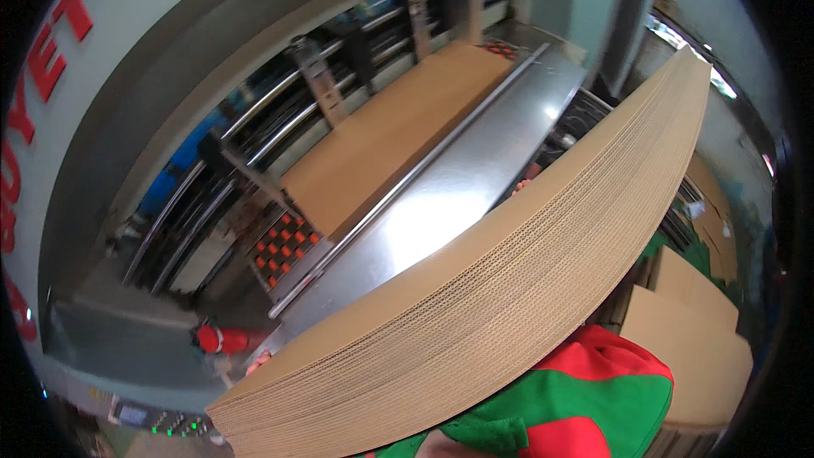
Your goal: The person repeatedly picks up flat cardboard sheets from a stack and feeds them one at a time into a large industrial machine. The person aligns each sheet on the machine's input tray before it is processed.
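Observation:
A thick stack of brown corrugated cardboard sheets runs slantwise across the view, from the lower left to the upper right, its fluted edges facing me. Fingertips of my left hand curl over the stack's far edge near its left end. Farther along that same edge, a few fingertips of my right hand show. Both hands are closed on the stack, and the rest of each is hidden behind it. My red and green sleeve lies below the stack, close against it.
Beyond the stack is a machine with a shiny metal table, a bar, and brown cardboard lying in its feed bay. A red knob and a control panel sit at left. More cardboard is piled at right.

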The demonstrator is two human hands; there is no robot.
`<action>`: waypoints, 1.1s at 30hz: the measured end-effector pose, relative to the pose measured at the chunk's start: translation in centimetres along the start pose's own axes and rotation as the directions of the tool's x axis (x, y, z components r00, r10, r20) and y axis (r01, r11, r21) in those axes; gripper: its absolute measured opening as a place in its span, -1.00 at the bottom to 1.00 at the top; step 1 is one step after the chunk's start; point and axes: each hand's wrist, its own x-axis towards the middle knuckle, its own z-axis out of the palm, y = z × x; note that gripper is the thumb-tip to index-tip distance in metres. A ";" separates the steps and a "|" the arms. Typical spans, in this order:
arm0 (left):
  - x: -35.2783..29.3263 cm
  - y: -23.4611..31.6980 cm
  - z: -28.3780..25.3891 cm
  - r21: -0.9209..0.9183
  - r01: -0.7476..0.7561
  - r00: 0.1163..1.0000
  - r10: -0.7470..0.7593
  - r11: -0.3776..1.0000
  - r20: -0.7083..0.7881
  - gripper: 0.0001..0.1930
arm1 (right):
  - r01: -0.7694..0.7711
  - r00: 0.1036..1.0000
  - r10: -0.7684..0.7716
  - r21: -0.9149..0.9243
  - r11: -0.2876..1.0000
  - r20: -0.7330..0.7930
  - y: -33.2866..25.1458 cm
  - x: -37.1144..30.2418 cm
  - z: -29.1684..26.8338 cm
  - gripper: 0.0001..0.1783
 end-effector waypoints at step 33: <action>12.4 -11.6 10.2 0.121 -0.062 0.896 0.108 0.991 -0.431 -0.15 | 0.808 0.513 -0.163 -0.409 0.424 0.843 -17.7 31.9 26.3 -0.39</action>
